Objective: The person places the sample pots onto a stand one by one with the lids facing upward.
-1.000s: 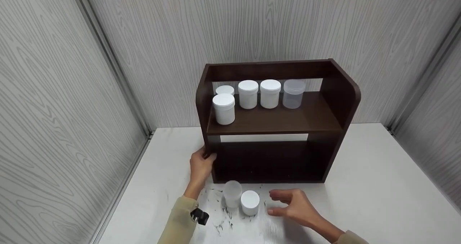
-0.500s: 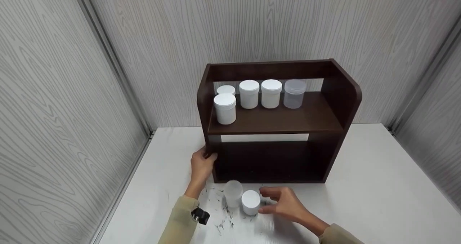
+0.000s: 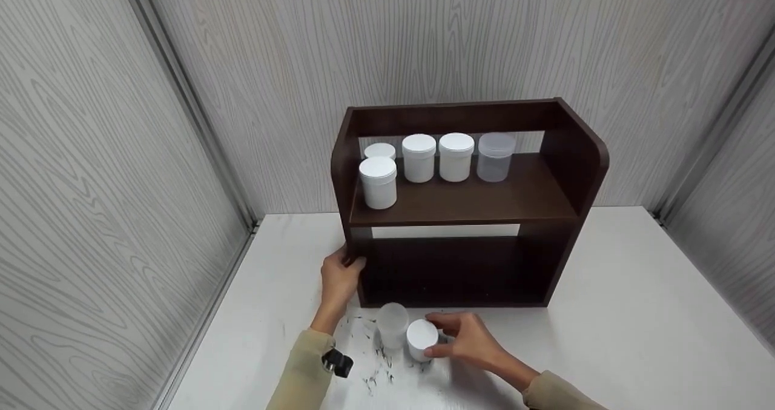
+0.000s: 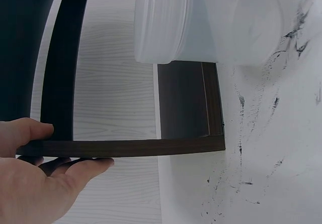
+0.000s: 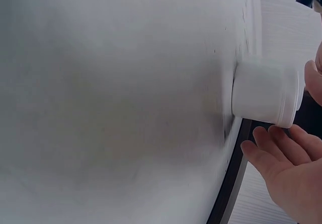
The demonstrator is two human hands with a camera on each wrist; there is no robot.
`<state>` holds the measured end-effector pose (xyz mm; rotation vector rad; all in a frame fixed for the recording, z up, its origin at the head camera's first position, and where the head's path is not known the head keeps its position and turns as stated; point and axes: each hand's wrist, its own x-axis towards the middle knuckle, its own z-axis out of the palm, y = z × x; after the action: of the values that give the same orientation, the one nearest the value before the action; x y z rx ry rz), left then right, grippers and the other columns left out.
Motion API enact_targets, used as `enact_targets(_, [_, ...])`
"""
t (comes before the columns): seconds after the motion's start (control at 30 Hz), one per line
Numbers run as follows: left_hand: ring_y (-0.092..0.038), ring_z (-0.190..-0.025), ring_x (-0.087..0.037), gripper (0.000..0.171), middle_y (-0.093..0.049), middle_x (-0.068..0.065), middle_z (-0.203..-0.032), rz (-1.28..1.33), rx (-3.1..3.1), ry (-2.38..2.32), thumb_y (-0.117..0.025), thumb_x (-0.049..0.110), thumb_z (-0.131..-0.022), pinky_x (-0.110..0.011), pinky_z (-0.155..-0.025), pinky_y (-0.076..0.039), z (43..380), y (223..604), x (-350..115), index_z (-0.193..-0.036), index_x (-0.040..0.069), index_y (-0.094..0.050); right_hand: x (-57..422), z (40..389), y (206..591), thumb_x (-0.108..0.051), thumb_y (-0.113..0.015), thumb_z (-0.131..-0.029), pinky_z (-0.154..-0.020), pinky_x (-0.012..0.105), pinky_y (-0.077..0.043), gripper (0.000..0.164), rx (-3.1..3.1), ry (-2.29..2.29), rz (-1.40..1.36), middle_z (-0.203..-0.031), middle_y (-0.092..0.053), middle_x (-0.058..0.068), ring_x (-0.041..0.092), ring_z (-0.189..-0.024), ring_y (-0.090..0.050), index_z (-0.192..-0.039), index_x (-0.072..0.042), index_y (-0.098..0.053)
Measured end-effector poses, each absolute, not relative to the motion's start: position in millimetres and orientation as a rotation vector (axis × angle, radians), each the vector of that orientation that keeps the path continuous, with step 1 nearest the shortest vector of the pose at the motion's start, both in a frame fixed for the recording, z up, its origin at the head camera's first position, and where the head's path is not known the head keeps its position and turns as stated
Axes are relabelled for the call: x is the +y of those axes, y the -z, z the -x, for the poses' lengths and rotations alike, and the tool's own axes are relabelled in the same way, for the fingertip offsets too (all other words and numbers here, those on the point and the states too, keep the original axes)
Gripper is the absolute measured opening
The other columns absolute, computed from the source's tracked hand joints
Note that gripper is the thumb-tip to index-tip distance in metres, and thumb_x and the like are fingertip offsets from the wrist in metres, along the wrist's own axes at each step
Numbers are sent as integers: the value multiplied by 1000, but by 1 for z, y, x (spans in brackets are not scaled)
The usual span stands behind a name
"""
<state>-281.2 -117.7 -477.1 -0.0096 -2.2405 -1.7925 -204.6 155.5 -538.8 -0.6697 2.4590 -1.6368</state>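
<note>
My left hand (image 3: pixel 340 280) grips the left side panel of a dark brown two-tier shelf (image 3: pixel 463 211), thumb on its inner face and fingers outside, as the left wrist view also shows. In front of the shelf, a white lidded jar (image 3: pixel 422 340) stands upright on the table. My right hand (image 3: pixel 471 340) is around the right of this jar, thumb in front and fingers behind at lid height. In the right wrist view the fingers (image 5: pixel 289 148) are right at the lid's edge. A translucent jar (image 3: pixel 393 326) stands just left of the white one.
On the upper tier stand several white jars (image 3: pixel 456 157) and one translucent jar (image 3: pixel 495 157). The white table (image 3: pixel 623 295) has dark scuff marks around the front jars. Grey wood-patterned panels (image 3: pixel 272 65) enclose the back and sides.
My right hand has moved left from beside the white jar until its thumb and fingers came around it. My left hand stays on the shelf panel; the jars have not moved.
</note>
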Motion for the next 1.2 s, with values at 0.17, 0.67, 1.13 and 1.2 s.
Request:
enact_targets(0.17, [-61,-128,-40,53,-62,-31,-137,29,-2239,1785,-63,6,-99,-48,-106,-51,280,478,-118,-145,-15,-51,153,206,540,-14,-95,-78,-100,45,-55,66,2441,1649,688,-132,-69,23,45,-121,-65,-133,10,-67])
enact_targets(0.67, [-62,-127,-39,49,-64,-29,-135,30,-2250,1781,-62,6,-100,-49,-106,-50,278,477,-118,-144,-13,-54,151,213,550,-6,-93,-79,-97,38,-57,69,2308,1734,673,-136,-64,29,40,-119,-67,-137,14,-62])
enact_targets(1.13, [-62,-128,-39,50,-65,-27,-135,7,-2256,1757,-64,7,-98,-49,-107,-50,278,476,-117,-144,-11,-55,155,211,551,-4,-94,-77,-96,35,-57,71,2292,1761,671,-137,-63,30,41,-121,-65,-137,15,-61])
enact_targets(1.2, [-62,-128,-39,50,-65,-27,-135,10,-2260,1763,-64,7,-99,-49,-106,-51,277,477,-117,-144,-12,-55,156,211,552,-4,-93,-77,-96,34,-57,72,2274,1773,675,-137,-63,30,41,-122,-65,-138,15,-60])
